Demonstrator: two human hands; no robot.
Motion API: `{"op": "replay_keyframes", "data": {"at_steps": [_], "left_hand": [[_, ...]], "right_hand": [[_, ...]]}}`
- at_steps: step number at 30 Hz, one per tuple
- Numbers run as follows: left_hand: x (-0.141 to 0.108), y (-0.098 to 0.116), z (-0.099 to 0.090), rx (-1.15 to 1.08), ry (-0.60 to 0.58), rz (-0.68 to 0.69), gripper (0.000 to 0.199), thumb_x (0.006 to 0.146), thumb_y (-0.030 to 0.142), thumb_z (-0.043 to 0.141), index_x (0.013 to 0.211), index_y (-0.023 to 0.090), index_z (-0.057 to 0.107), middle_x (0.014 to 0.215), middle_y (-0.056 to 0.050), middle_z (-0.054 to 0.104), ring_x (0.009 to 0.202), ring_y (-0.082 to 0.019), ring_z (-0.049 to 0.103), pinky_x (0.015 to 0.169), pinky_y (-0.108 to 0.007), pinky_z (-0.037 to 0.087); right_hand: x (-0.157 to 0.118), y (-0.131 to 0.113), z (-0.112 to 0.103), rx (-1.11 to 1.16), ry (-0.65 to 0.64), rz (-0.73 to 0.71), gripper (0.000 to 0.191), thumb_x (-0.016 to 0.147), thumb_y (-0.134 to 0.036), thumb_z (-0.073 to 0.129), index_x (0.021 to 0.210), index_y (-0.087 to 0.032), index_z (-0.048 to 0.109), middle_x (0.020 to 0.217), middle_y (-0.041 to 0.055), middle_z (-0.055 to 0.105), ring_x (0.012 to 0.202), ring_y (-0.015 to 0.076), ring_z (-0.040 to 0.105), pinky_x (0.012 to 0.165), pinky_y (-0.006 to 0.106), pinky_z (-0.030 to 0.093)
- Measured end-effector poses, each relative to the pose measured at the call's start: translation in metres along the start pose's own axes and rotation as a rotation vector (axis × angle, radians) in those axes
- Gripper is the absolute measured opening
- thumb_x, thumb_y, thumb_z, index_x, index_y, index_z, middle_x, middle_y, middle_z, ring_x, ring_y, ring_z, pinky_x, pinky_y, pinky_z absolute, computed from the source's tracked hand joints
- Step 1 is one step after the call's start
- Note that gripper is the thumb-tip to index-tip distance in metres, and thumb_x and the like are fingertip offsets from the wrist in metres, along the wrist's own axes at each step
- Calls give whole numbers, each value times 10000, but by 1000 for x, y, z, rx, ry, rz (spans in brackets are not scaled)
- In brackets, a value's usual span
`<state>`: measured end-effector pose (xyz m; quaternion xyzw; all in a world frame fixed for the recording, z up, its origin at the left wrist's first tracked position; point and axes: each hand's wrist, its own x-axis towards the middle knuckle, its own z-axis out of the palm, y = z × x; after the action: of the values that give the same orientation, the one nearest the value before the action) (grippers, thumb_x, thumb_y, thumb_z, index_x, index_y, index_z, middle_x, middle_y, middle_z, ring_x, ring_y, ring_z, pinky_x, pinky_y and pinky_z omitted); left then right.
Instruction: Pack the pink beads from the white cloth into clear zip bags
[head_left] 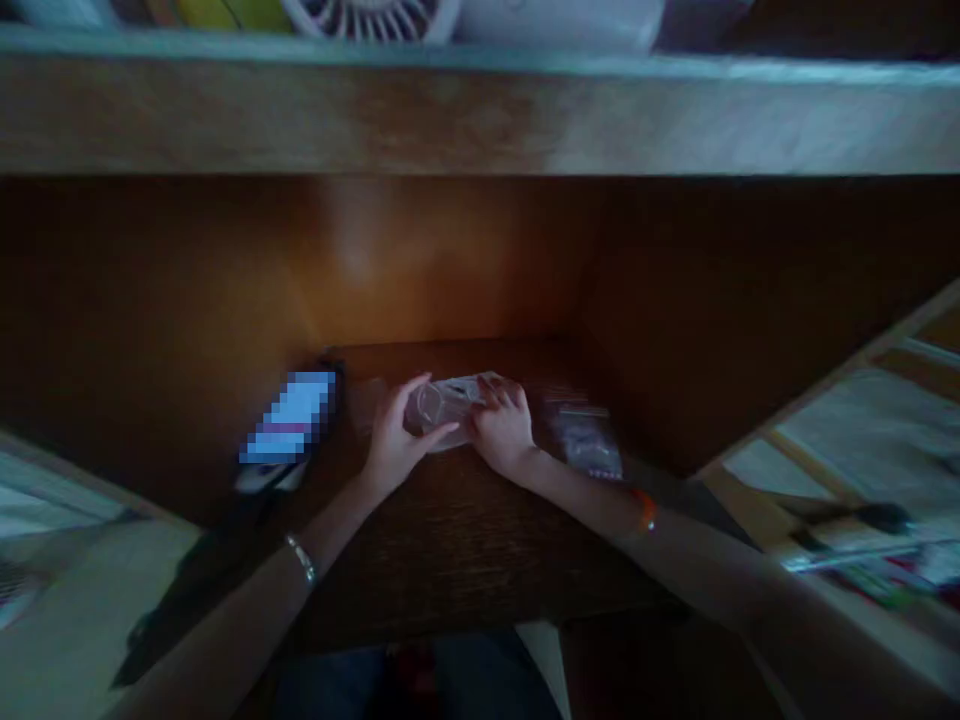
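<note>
A clear plastic bag [450, 405] lies on the dark wooden desktop, with a pale coil, perhaps a thin cord or ring, showing through its left part. Around the bag's left end curves my left hand [401, 430], thumb and fingers spread apart along its edges. My right hand [504, 422] is on the bag's right end, fingers bent and closed on the plastic. What its fingertips pinch beneath is hidden. The picture is dim and blurred, so the bag's contents are hard to make out.
To the right lies another clear zip bag [589, 438] with something dark inside. A lit phone [291, 418] leans at the left, near a dark strap or bag. A faint clear packet [367, 402] sits beside my left hand. Overhead runs a thick shelf edge [480, 120]; wooden side walls enclose the space.
</note>
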<state>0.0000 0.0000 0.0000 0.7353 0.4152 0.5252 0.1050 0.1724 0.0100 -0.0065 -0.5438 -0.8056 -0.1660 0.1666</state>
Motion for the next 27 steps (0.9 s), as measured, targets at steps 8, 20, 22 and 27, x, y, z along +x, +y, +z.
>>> {"op": "replay_keyframes", "data": {"at_steps": [8,20,22,27], "left_hand": [[0,0,-2,13,23,-6,627,651,322,769,1198,208,486,1196,-94,570,1117,-255,533,996,-454,410],[4,-2,-5,87,79,30,634,623,346,784,1170,193,502,1150,-98,600,1069,-256,560,973,-462,426],[4,-1,-5,88,78,33,636,626,344,783,1174,194,498,1145,-97,604,1064,-254,564,968,-460,430],[3,-3,-4,104,69,23,638,633,367,775,1182,203,494,1157,-100,599,1067,-260,564,956,-466,435]], "right_hand": [[4,0,0,13,-52,-31,216,836,-213,521,869,-170,730,1268,126,542,1170,292,436,1016,462,194],[9,-6,-5,-41,-133,60,271,860,-184,462,962,-120,705,1291,180,497,1165,327,431,1009,491,181],[10,-5,-7,-40,-169,57,273,855,-160,455,950,-119,708,1254,178,526,1125,326,461,995,494,197],[11,-5,-14,-31,-199,22,275,852,-135,447,937,-119,708,1152,164,583,1052,301,504,985,479,207]]}}
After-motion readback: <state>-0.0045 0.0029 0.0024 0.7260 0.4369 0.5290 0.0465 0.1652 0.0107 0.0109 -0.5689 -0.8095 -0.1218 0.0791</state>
